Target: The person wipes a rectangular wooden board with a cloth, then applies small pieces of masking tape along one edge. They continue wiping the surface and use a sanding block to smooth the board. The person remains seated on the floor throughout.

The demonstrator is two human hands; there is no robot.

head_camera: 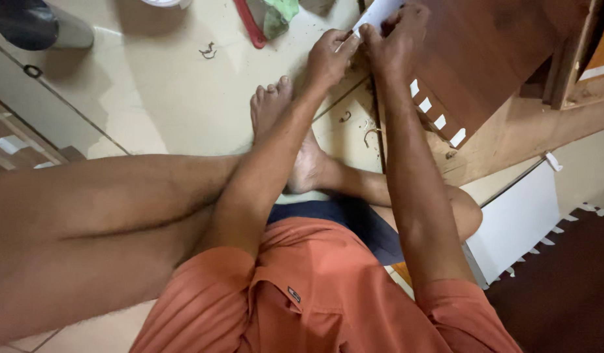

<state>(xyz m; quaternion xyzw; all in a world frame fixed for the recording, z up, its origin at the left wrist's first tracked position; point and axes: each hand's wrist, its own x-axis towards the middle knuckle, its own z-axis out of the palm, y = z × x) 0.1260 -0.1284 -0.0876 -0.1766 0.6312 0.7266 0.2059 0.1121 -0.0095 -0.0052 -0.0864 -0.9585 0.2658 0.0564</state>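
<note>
i get single head-worn view, looking steeply down over own chest and crossed legs to tiled floor [171, 98]. close range. both hands sit at top edge, far end of reach. no second view to overlap.

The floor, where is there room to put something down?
The widest bare tile lies between the dark cylinder, the red-rimmed thing and the bare foot, with only a small curled shaving on it. It is crowded where the left hand and right hand pinch a white piece at the brown panel, among more shavings.
</note>
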